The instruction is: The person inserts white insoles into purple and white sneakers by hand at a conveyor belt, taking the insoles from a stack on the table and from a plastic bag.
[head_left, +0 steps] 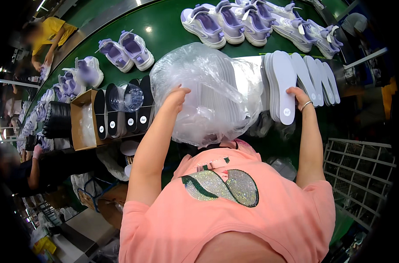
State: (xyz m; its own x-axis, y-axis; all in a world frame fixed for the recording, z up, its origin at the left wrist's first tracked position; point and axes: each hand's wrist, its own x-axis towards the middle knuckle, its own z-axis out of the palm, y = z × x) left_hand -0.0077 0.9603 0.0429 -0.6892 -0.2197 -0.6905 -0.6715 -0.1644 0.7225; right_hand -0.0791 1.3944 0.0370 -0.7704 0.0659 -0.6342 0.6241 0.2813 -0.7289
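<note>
A large clear plastic bag (195, 57) lies in front of me with a thick row of white insoles (217, 94) inside it. My left hand (177, 98) is closed on the bag's left side, its fingers partly bent against the film. Right of the bag, a stack of white insoles (283, 79) with a round label stands at the table's near edge. My right hand (300, 97) grips this stack's right edge, with a ring-like bracelet at the wrist. More white insoles (315, 79) lean in a row just beyond that hand.
Purple-and-white sneakers (247, 24) stand on the green conveyor (164, 22), with another pair (127, 50) farther left. Black insoles (116, 109) and an open cardboard box (83, 118) sit to the left. A wire rack (359, 171) stands at the right. Co-workers (52, 35) are at the left.
</note>
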